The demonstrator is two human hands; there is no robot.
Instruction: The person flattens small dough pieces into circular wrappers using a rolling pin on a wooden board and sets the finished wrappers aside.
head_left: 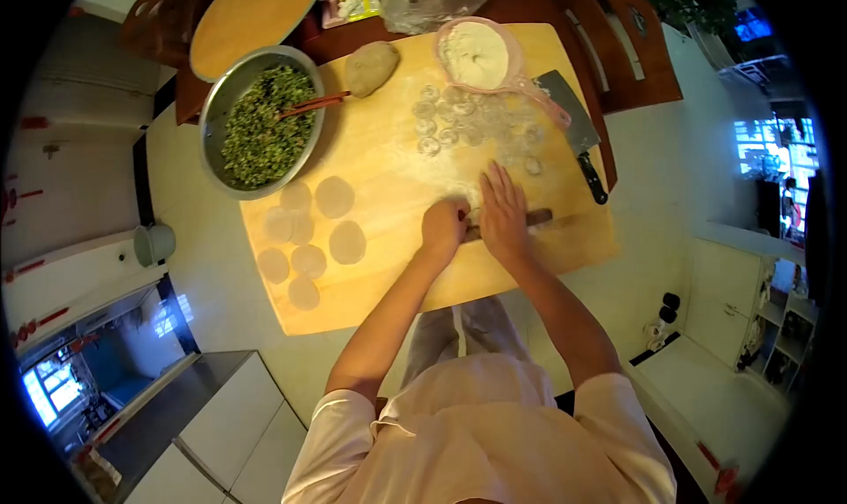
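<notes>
My left hand (444,227) is closed, its fingertips pinching the edge of a small dough wrapper (475,214), mostly hidden between my hands. Flat across a dark wooden rolling pin (539,216) lies my right hand (502,215), fingers stretched forward and palm on the pin. Beyond my hands, several small floured dough pieces (429,145) are scattered on the wooden board (397,178). Several thin round wrappers (348,242) lie at the board's left, some overlapping.
A metal bowl of chopped green filling (269,129) with reddish chopsticks (314,104) stands at the left. Behind are a dough lump (371,68) and a pink-handled scoop of flour (475,56). A cleaver (572,120) lies along the right edge. A wooden chair (618,41) stands beyond.
</notes>
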